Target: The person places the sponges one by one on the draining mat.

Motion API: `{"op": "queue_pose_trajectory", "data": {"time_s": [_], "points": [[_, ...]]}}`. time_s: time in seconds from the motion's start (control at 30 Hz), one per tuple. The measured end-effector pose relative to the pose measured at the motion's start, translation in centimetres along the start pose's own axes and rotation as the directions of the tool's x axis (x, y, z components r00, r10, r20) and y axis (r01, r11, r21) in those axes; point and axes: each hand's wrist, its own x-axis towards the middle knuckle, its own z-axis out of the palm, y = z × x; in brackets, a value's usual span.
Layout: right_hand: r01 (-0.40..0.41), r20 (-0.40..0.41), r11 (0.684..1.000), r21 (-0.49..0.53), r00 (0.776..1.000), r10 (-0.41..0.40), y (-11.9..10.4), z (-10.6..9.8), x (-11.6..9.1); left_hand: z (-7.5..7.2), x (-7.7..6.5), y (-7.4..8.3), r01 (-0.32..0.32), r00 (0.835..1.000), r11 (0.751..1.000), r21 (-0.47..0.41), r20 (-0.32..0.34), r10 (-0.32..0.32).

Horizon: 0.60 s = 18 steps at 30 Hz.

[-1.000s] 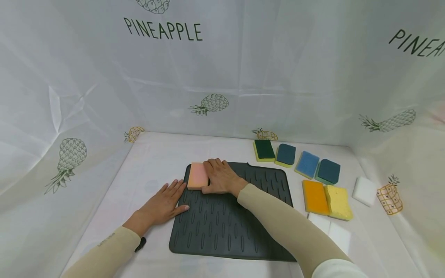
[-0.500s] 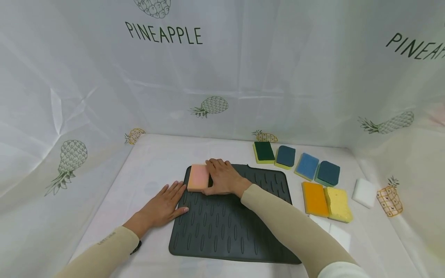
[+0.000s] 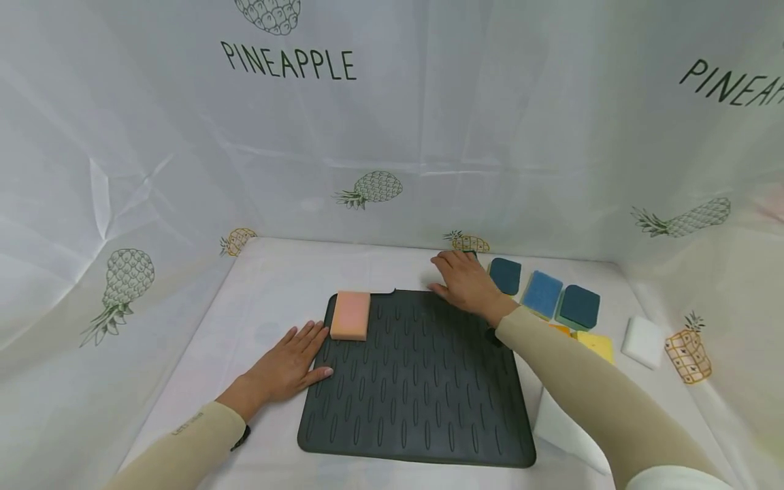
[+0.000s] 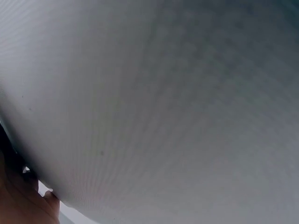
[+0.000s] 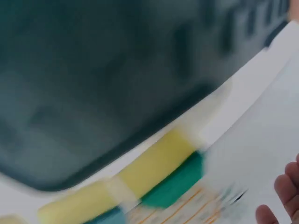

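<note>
Withdrawn from the pink sponge (image 3: 350, 316), which is set on the dark mat (image 3: 416, 395) at its far left corner, the right hand (image 3: 467, 280) is held, thumb and fingers parted, near the green-and-yellow sponge (image 5: 175, 172) (mostly hidden in the head view). Across the mat's left edge, the left hand (image 3: 284, 364) is laid flat.

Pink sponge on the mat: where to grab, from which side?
I'd pinch the pink sponge across its two long sides, coming from above and the right. It lies flat on the mat, longer front to back than across, and the left hand sits by its near left corner.
</note>
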Motion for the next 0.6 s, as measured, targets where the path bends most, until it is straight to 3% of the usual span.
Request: {"op": "queue_pose_trajectory", "data": {"time_s": [0.27, 0.6], "points": [[-0.109, 0.069, 0.986, -0.123, 0.991, 0.118, 5.9, 0.0, -3.1, -0.1, 0.0, 0.3, -0.008, 1.0, 1.0, -0.015, -0.006, 0.008], [-0.153, 0.085, 0.98, -0.125, 0.983, 0.165, 7.7, 1.2, -4.2, 0.0, 0.1, 0.3, 0.015, 1.0, 0.999, -0.034, 0.001, -0.015]]}}
